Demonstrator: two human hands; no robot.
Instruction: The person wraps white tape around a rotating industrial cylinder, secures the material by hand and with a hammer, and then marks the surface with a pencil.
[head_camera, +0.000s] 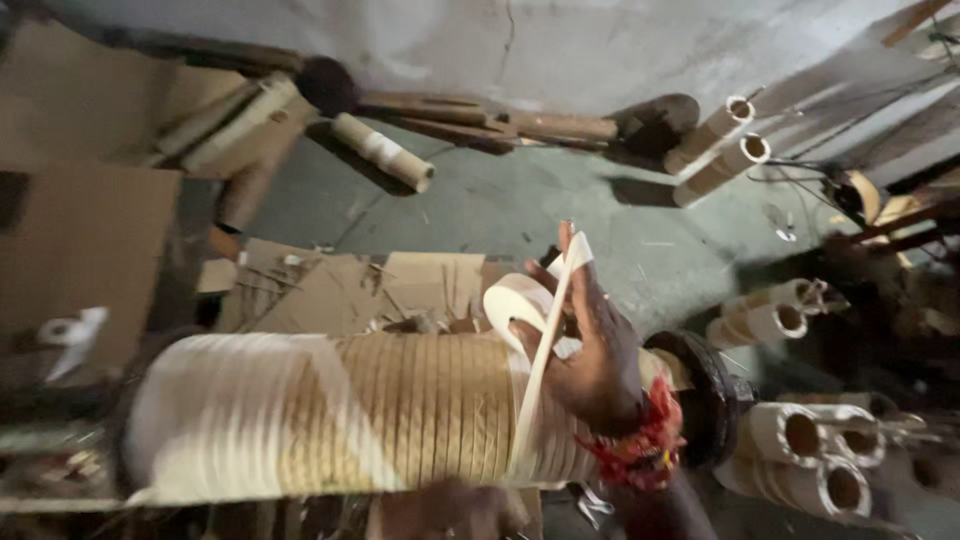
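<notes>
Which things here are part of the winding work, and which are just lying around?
In use: right hand, tape roll, tape strip, big drum.

Lying about: cardboard tubes, tubes by the wall, cardboard scraps, wooden sticks.

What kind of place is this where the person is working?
Probably a small workshop. A big drum is being wrapped in pale tape fed by the right hand, cardboard tubes lie stacked on the concrete floor, and cardboard scraps are piled behind.

Cardboard tubes (810, 455) and flattened cardboard (340, 290) on concrete floor (520, 205)
</notes>
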